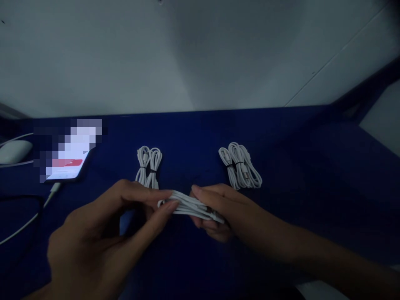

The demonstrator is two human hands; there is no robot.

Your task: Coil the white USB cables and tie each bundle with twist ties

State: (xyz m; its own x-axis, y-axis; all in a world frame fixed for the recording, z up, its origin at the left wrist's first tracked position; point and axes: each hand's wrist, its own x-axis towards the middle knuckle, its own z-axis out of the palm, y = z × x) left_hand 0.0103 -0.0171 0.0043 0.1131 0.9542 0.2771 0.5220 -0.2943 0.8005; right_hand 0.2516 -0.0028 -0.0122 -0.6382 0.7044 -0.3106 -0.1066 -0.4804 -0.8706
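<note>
Both my hands hold one folded white cable bundle (187,205) just above the dark blue table (312,175). My left hand (103,237) pinches its left looped end between thumb and fingers. My right hand (218,208) is wrapped round its right end, fingers closed. Behind my left fingers lies a coiled white cable (149,166) tied with a dark band. A second tied coil of white cable (240,164) lies behind my right hand.
A phone with a lit screen (67,160) lies at the left, with a white charging lead (28,218) running from it toward the left edge. A white mouse (14,151) sits at the far left. A pale wall stands behind the table.
</note>
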